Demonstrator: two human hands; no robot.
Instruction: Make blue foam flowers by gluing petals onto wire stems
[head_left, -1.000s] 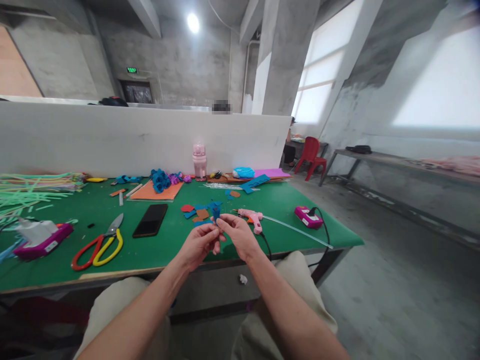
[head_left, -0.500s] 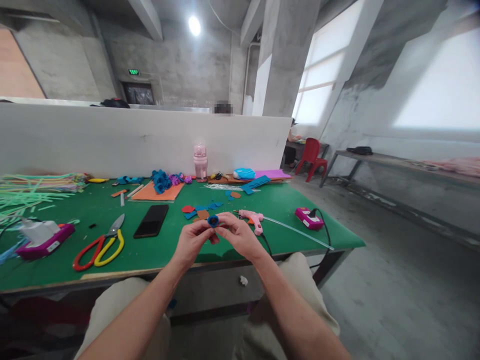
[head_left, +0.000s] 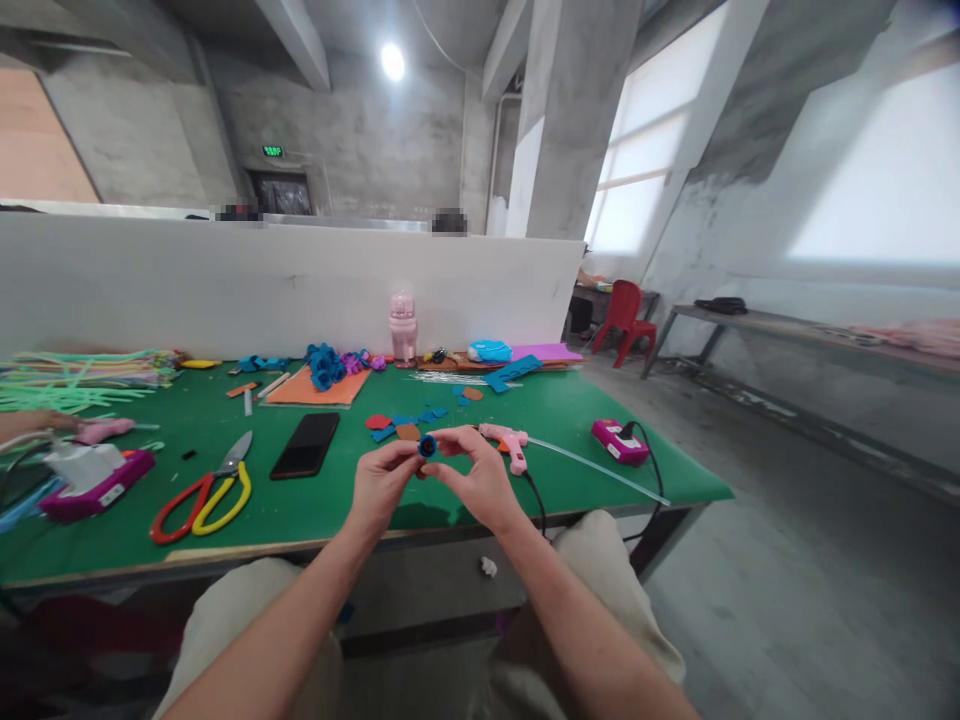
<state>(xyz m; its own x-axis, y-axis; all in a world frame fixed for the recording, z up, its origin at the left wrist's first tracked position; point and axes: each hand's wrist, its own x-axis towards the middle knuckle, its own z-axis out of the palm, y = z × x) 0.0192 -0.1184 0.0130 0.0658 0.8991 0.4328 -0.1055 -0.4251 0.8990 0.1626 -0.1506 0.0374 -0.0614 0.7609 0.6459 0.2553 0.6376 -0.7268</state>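
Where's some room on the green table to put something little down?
On the right, the green table has a bare patch between the blue strip, pink glue gun and magenta block. Another lies in front of the phone, between the scissors and left hand. It's crowded at the left end, with coloured strips, and along the white divider.

The walls (head_left: 390, 150) are grey; a lamp (head_left: 392, 62) glows; windows (head_left: 634, 215) shine; a red chair (head_left: 624, 305) stands on grey floor (head_left: 787, 570).

No legible text, green sign (head_left: 273, 151) blurred
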